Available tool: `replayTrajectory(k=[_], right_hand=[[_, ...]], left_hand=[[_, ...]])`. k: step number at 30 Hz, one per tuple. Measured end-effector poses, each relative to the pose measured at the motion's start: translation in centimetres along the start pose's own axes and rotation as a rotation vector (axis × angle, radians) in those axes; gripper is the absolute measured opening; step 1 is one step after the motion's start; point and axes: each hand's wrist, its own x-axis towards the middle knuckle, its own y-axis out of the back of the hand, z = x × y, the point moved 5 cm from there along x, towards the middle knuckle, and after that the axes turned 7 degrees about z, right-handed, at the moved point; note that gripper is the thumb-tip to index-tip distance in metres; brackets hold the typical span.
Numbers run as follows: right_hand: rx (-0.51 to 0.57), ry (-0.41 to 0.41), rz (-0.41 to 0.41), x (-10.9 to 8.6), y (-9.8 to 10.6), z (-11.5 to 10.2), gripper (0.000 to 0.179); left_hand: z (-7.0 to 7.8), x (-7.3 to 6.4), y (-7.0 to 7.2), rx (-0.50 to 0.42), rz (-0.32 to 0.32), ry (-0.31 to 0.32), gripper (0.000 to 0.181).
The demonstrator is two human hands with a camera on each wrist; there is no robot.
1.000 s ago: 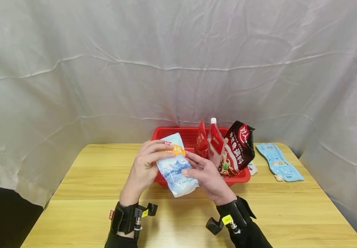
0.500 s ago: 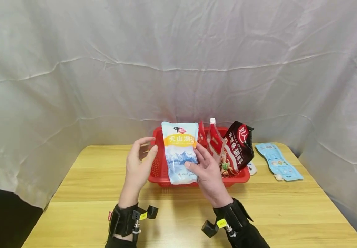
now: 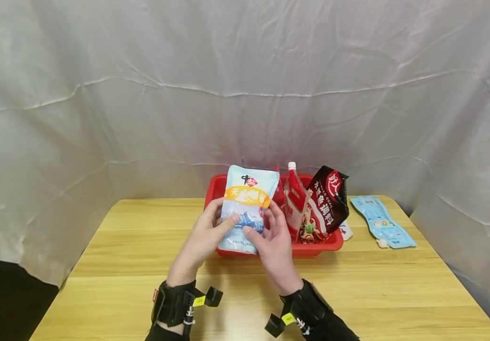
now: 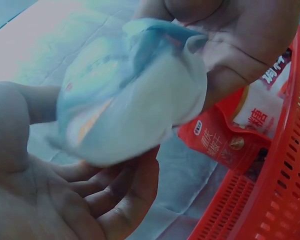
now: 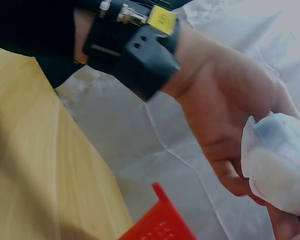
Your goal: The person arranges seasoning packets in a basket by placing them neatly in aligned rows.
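A light blue and white salt pouch (image 3: 249, 189) with an orange band and a mountain picture is held upright, tilted slightly, over the left part of the red basket (image 3: 313, 247). My left hand (image 3: 207, 235) grips its left side, thumb across the front and fingers behind. On the lower right, my right hand (image 3: 275, 244) pinches it, thumb in front. Seen from below in the left wrist view, the pouch (image 4: 135, 105) is blurred between both hands. The right wrist view shows the pouch's pale base (image 5: 277, 175) against the right palm.
Standing in the basket's right half are a red-and-white spouted sugar pouch (image 3: 294, 208), a black-and-red seasoning bag (image 3: 329, 196) and a red packet (image 4: 225, 142). A light blue spouted pouch (image 3: 383, 222) lies on the wooden table (image 3: 398, 284) to the right. Grey cloth (image 3: 245, 118) hangs behind.
The salt pouch has swung from a slant to nearly upright and lifted slightly. My left hand let go of it, then took hold of its left side again. My right hand kept its grip.
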Motion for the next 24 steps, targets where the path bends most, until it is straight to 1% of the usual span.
replayTrajectory(k=[4, 6, 11, 17, 20, 24], right_hand=[[-0.012, -0.031, -0.025, -0.4, -0.5, 0.5, 0.086], [-0.015, -0.032, -0.04, -0.6, -0.7, 0.5, 0.087], [-0.02, -0.028, -0.051, -0.7, -0.9, 0.5, 0.086], [-0.023, -0.042, -0.019, -0.4, -0.5, 0.4, 0.074], [-0.022, -0.061, -0.006, 0.0, -0.1, 0.2, 0.067], [-0.031, -0.082, -0.006, 0.5, 0.4, -0.5, 0.063]], left_hand=[[-0.2, 0.1, 0.2, 0.006, 0.033, -0.004, 0.052], [-0.2, 0.1, 0.4, 0.007, 0.045, -0.007, 0.051], [-0.1, 0.1, 0.7, -0.003, 0.045, -0.027, 0.05], [0.0, 0.0, 0.7, -0.008, 0.063, -0.053, 0.05], [0.1, 0.0, 0.7, -0.008, 0.067, -0.054, 0.052], [0.2, -0.1, 0.9, -0.014, 0.068, -0.055, 0.052]])
